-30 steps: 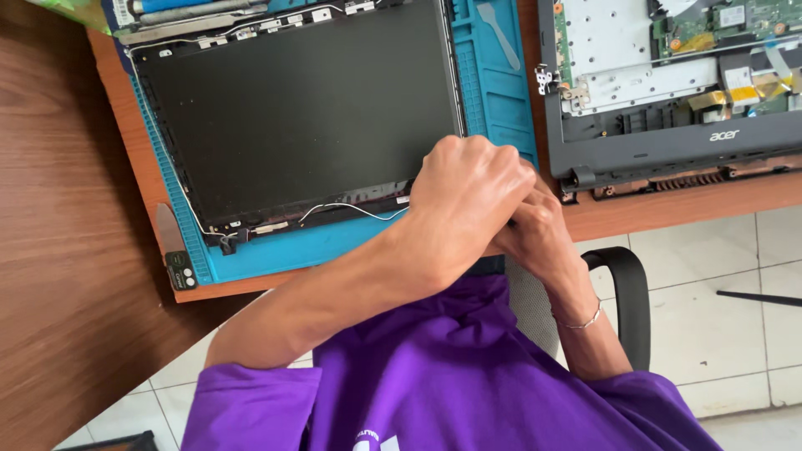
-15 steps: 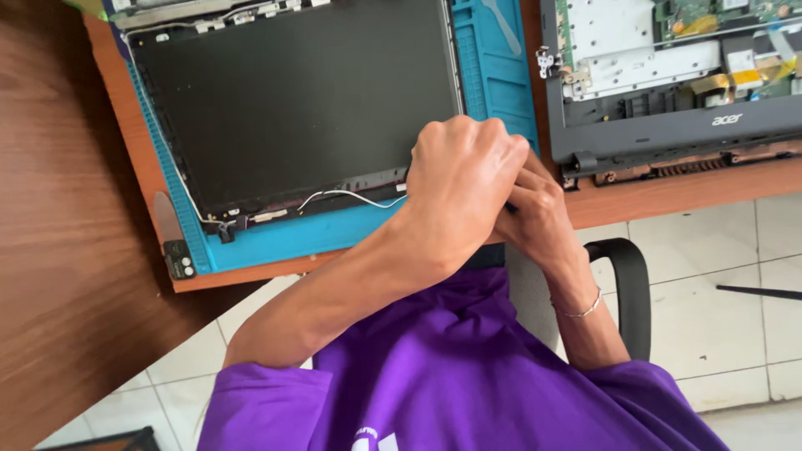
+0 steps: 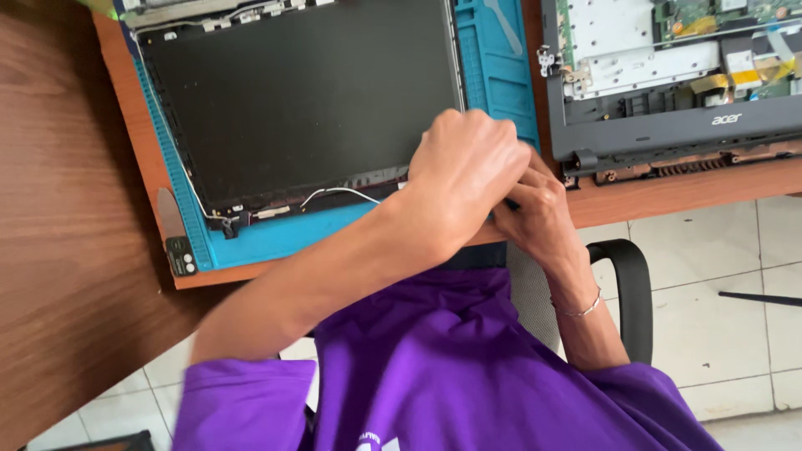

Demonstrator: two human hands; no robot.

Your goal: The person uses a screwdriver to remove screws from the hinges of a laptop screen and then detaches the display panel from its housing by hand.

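At near right corner of black rectangular laptop screen panel (image 3: pixel 301 96) lying on blue silicone repair mat (image 3: pixel 501 67), left hand (image 3: pixel 468 179) clenched over right hand (image 3: pixel 535 213), held item hidden, grip content cannot tell; opened dark-grey laptop base w/ exposed circuit boards (image 3: pixel 668 125) sits right.

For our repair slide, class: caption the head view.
Both hands, left hand over right hand, meet beside a laptop screen panel on a blue mat.
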